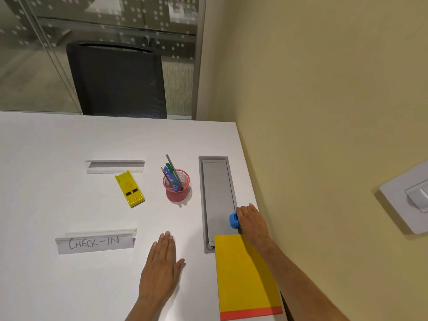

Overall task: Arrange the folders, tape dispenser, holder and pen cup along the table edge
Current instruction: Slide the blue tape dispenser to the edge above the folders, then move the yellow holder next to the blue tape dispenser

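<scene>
My right hand (251, 220) is closed over a blue tape dispenser (234, 220) at the table's right edge, just beyond a yellow folder (245, 274) that lies on a red folder (251, 313). My left hand (161, 269) rests flat and open on the white table (46, 181). A red mesh pen cup (177, 188) with several pens stands mid-table. A yellow object with two dark squares (129, 189) lies to its left. A clear sign holder reading "CHECK-IN" (96, 242) sits near left; another clear, unlabelled holder (115, 166) lies farther back.
A grey cable-tray lid (217, 193) is set into the table beside the right edge. A yellow wall (324, 112) with a switch plate (410, 200) runs along the right. A black chair (118, 79) stands behind the far table edge.
</scene>
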A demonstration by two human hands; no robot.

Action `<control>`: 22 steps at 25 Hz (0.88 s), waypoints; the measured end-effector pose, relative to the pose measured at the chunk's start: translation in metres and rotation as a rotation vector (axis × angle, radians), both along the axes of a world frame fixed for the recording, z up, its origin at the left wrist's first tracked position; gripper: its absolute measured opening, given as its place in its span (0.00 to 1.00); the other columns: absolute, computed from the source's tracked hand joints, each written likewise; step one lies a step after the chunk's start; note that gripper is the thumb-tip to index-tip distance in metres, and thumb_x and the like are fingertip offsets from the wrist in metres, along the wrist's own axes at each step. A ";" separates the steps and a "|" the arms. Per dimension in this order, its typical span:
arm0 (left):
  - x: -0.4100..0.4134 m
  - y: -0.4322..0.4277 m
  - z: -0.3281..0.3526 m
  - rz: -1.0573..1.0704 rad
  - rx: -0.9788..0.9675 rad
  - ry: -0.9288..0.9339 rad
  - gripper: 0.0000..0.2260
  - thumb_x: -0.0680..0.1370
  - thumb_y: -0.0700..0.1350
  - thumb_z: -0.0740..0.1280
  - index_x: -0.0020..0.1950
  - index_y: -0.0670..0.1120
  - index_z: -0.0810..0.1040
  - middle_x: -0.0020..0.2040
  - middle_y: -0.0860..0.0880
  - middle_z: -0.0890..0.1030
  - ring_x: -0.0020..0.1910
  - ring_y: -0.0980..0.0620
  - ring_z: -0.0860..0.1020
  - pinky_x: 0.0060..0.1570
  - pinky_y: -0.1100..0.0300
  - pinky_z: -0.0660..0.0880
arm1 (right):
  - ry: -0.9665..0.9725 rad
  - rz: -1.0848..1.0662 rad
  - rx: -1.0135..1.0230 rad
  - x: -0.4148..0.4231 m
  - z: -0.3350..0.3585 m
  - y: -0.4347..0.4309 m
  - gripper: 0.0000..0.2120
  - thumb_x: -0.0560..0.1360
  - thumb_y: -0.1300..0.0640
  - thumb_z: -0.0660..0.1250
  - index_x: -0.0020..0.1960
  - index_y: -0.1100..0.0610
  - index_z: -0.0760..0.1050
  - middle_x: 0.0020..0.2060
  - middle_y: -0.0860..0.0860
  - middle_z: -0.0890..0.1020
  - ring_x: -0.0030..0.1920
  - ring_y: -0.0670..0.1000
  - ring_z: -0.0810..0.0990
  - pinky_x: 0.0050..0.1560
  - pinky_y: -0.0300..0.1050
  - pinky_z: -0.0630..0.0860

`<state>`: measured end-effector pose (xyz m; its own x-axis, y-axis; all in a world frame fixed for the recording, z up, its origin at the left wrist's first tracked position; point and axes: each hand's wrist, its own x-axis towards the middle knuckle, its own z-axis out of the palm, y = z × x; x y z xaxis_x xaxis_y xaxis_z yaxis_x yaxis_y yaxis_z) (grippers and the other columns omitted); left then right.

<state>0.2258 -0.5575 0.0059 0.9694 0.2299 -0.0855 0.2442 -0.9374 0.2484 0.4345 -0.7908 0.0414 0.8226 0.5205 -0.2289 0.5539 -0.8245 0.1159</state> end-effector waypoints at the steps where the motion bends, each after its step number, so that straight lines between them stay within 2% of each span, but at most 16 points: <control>1: -0.001 0.002 -0.002 -0.003 -0.002 0.004 0.36 0.81 0.61 0.41 0.73 0.36 0.69 0.74 0.39 0.70 0.74 0.44 0.68 0.77 0.58 0.43 | 0.003 -0.009 0.009 0.000 0.000 0.000 0.18 0.78 0.60 0.63 0.67 0.59 0.66 0.62 0.56 0.74 0.62 0.54 0.71 0.69 0.47 0.63; 8: -0.001 0.009 -0.011 -0.024 -0.009 0.018 0.34 0.81 0.60 0.44 0.74 0.36 0.67 0.75 0.40 0.68 0.75 0.44 0.67 0.77 0.57 0.44 | 0.053 -0.082 0.019 -0.002 0.000 0.002 0.25 0.77 0.59 0.65 0.71 0.58 0.62 0.66 0.55 0.72 0.66 0.54 0.69 0.71 0.47 0.61; 13: 0.001 0.012 -0.015 -0.034 0.001 -0.011 0.33 0.79 0.60 0.51 0.76 0.38 0.64 0.78 0.41 0.64 0.78 0.44 0.62 0.77 0.56 0.43 | 0.105 -0.210 0.321 -0.031 0.017 0.058 0.38 0.74 0.51 0.72 0.76 0.58 0.56 0.74 0.55 0.64 0.75 0.56 0.62 0.75 0.49 0.61; 16: 0.006 0.013 -0.016 -0.023 -0.011 -0.011 0.34 0.80 0.61 0.51 0.76 0.38 0.64 0.78 0.41 0.64 0.77 0.44 0.63 0.77 0.55 0.44 | 0.157 -0.270 0.564 -0.053 0.025 0.107 0.36 0.75 0.45 0.68 0.77 0.55 0.57 0.76 0.53 0.63 0.76 0.54 0.61 0.75 0.49 0.61; 19: 0.011 0.021 -0.022 0.000 -0.047 -0.043 0.34 0.80 0.62 0.54 0.78 0.39 0.59 0.80 0.43 0.58 0.80 0.47 0.57 0.78 0.54 0.45 | 0.178 -0.200 0.639 -0.068 0.022 0.141 0.35 0.76 0.39 0.64 0.76 0.54 0.58 0.76 0.51 0.65 0.75 0.53 0.63 0.75 0.49 0.62; 22: 0.009 0.030 -0.032 -0.012 -0.103 -0.012 0.37 0.80 0.64 0.55 0.79 0.40 0.57 0.81 0.44 0.57 0.80 0.48 0.55 0.78 0.52 0.51 | 0.207 -0.162 0.688 -0.078 0.013 0.169 0.33 0.77 0.38 0.62 0.76 0.53 0.59 0.74 0.50 0.67 0.74 0.51 0.65 0.73 0.49 0.66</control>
<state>0.2351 -0.5280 -0.0265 0.9732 0.2091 -0.0962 0.2296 -0.9093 0.3469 0.3561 -0.6220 0.0544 0.8766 0.4783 -0.0534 0.3736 -0.7463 -0.5508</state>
